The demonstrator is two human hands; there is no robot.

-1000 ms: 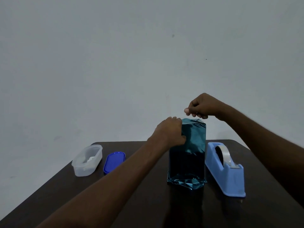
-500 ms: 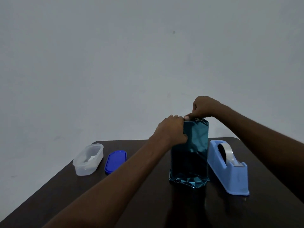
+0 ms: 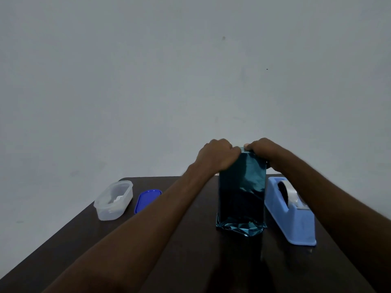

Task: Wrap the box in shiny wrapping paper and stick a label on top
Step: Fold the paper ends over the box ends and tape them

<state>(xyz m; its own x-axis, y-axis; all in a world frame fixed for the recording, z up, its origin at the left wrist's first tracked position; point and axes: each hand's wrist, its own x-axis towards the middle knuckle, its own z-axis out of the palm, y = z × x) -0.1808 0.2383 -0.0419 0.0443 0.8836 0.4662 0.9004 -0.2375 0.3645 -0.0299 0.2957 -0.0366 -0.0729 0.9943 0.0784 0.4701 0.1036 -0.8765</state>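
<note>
Centrally in the head view, the wrapped box (image 3: 242, 193) stands upright on the table (image 3: 190, 261); the left hand (image 3: 218, 155) and right hand (image 3: 261, 148) both grip its top paper fold. Pressing unevenly could topple it or crease the foil against the tape dispenser (image 3: 289, 212) just right.

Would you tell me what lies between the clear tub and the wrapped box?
In the head view, the blue lid and the left forearm.

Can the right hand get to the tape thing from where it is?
Probably yes. The right hand grips the top of the wrapped box, and the blue tape dispenser stands just beside the box on that same side. Nothing lies between them, but the hand would have to let go of the paper.
</note>
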